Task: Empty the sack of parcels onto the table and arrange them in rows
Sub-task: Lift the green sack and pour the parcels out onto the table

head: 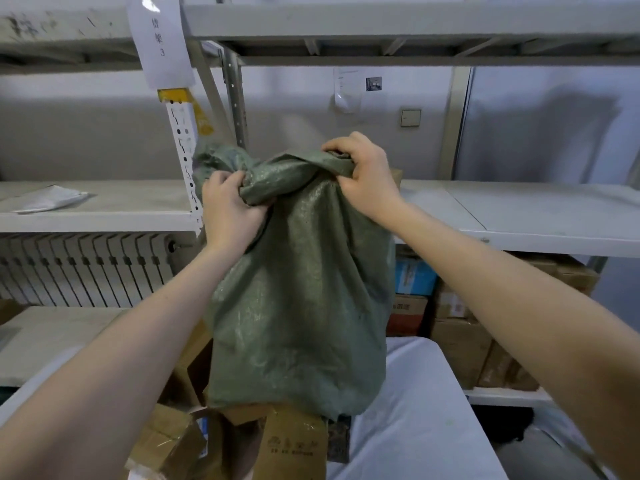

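The left hand (232,206) and right hand (363,174) grip the sack (301,289) by its bunched top, fingers curled into the fabric. Brown parcels (294,441) sit beneath it. The paper sign (161,39), upper left, reads "货架 3".

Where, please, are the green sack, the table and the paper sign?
green sack (298,306), head view, middle of its cloth.
table (415,427), head view, bare white top.
paper sign (161,39), head view, centre of the sheet.

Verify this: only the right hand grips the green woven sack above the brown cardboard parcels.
Not quite. In the head view both hands grip it: left hand and right hand each clutch the bunched end of the green woven sack, above the brown cardboard parcels.
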Motion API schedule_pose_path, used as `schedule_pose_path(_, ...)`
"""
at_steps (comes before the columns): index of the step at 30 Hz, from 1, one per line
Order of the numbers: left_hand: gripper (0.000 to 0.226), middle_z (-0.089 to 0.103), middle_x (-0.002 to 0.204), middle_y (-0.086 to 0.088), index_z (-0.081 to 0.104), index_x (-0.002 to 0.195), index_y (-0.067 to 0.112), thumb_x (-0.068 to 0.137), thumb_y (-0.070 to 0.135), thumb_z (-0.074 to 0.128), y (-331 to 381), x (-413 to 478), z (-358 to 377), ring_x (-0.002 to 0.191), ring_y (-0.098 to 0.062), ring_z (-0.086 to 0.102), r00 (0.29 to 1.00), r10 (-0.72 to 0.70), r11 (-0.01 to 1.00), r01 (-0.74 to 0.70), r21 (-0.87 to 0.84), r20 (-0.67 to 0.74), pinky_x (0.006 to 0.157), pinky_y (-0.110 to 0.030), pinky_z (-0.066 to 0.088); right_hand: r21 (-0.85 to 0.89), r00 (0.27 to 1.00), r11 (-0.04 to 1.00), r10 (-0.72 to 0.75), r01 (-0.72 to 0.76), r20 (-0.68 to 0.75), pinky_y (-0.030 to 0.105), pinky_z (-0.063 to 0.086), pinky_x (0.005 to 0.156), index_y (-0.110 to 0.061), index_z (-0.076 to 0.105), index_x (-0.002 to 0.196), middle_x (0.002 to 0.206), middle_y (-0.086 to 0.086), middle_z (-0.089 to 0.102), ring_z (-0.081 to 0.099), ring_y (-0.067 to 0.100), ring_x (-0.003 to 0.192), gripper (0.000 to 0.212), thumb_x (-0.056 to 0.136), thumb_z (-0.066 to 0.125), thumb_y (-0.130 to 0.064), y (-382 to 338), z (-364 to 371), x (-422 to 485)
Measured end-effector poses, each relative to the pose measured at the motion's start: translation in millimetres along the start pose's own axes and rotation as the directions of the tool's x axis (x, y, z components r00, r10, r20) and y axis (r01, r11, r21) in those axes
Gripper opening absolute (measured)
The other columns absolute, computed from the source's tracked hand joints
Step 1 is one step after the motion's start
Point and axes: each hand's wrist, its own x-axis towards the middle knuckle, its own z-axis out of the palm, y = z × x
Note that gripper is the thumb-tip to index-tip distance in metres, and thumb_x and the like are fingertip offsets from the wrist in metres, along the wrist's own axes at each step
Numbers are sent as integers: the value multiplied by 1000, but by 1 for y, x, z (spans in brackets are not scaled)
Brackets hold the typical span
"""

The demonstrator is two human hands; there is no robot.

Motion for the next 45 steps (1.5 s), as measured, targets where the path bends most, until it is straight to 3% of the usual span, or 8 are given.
schedule_pose_path(10,52,71,103,-5,71,106,14,62,34,88,5,-21,0,97,-24,64,871,-137,990,137,36,471,79,-28,47,-69,909,955,296,-289,292,24,36,59,-21,62,68,64,-6,54,48,9,65,15,77,67,-10,7,-17,-29)
schedule_pose_path(19,26,56,89,-14,69,85,8,74,31,74,41,4,-18,89,-28,50,980,138,984,-152,-90,-146,73,-26,31,228,985,961,170,-160,-28,21,39,59,-14,65,69,62,-6,57,49,5,60,6,65,64,-17,-25,-57,19)
schedule_pose_path(23,45,62,88,-13,68,86,9,64,49,74,32,-5,-12,88,-32,57,991,68,997,-70,13,111,73,-33,44,124,959,954,261,-274,112,21,37,57,-21,60,63,57,-11,50,44,2,56,5,65,65,-21,-19,-54,1)
schedule_pose_path(29,67,63,108,-2,60,111,18,59,52,85,34,-21,-11,100,-22,59,378,-346,938,126,322,859,87,-34,51,-278,522,694,696,-664,493,30,43,83,-4,47,129,116,3,54,53,19,100,63,78,73,-31,24,-46,-52)
schedule_pose_path(32,99,61,124,-1,56,128,16,44,61,86,34,-19,-11,113,-23,58,229,-365,931,99,352,902,101,-39,47,-418,541,739,673,-528,505,35,42,91,-10,32,134,128,6,41,48,27,117,81,77,74,-48,35,-47,-65)
schedule_pose_path(37,101,51,139,-9,45,138,8,63,73,64,37,-21,-9,124,-30,51,253,-422,905,178,387,871,99,-37,45,-498,949,854,17,151,316,30,39,64,-12,58,95,96,5,58,59,28,84,35,89,57,-47,25,-49,-87)
schedule_pose_path(41,93,52,136,-16,44,135,4,73,71,59,36,-22,-4,116,-34,55,335,-493,855,358,376,803,87,-39,52,-552,736,763,154,335,659,57,18,113,-18,33,146,147,9,40,37,27,136,98,74,32,-84,24,-40,-117)
schedule_pose_path(45,89,52,136,-14,44,137,8,75,69,60,36,-27,-1,120,-33,53,291,-499,831,429,354,817,88,-41,51,-642,656,694,322,327,683,66,-2,113,-18,-13,152,161,14,4,5,29,149,127,67,64,-74,42,-25,-136)
